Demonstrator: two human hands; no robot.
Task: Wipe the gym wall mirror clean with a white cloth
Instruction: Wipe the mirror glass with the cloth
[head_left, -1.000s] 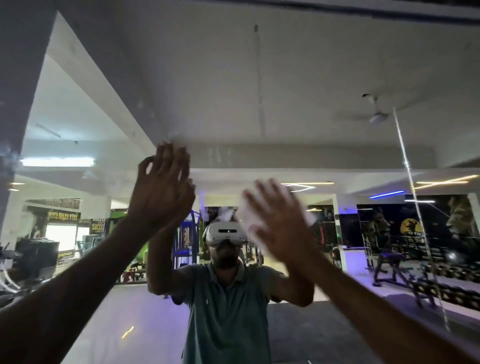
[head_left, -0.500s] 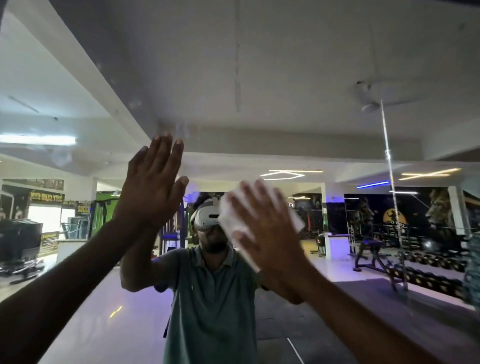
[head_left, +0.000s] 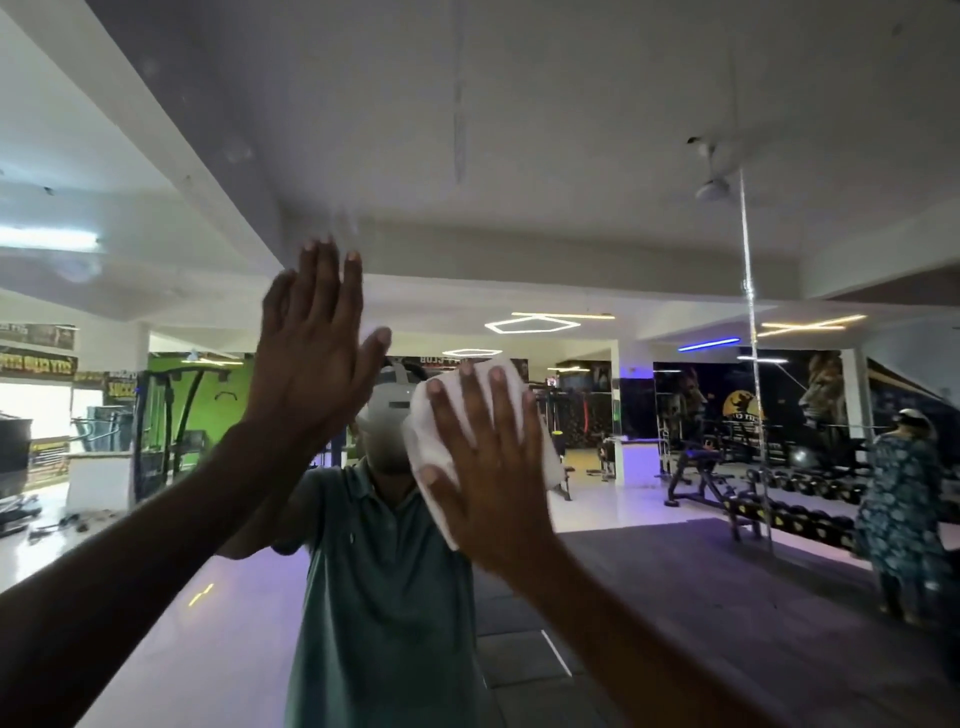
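A: What lies around the hands, and what blocks the view?
B: The large gym wall mirror (head_left: 519, 156) fills the frame; it reflects a person in a teal polo shirt (head_left: 384, 582) with a white headset (head_left: 387, 410), mostly hidden behind the two raised arms; to the right a black weight bench (head_left: 701, 478) stands beside a row of dark dumbbells (head_left: 800, 519); a second person in a blue patterned dress (head_left: 901, 514) shows at the far right edge.

A: How many of each?
B: Two hands; one folded white cloth (head_left: 431, 447); two hexagonal ceiling lights (head_left: 532, 325); one ceiling fan (head_left: 714, 187); one vertical seam in the glass (head_left: 750, 332).

A: And the hands?
B: The left hand (head_left: 311, 358) is flat on the glass, fingers straight and close together, holding nothing; the right hand (head_left: 483, 457) presses the cloth against the mirror with fingers spread and straight; the cloth sits under that palm, over the reflected head.

A: Any writing?
B: Mirrored yellow lettering on a dark banner (head_left: 39, 364) at left; I cannot read it for certain.
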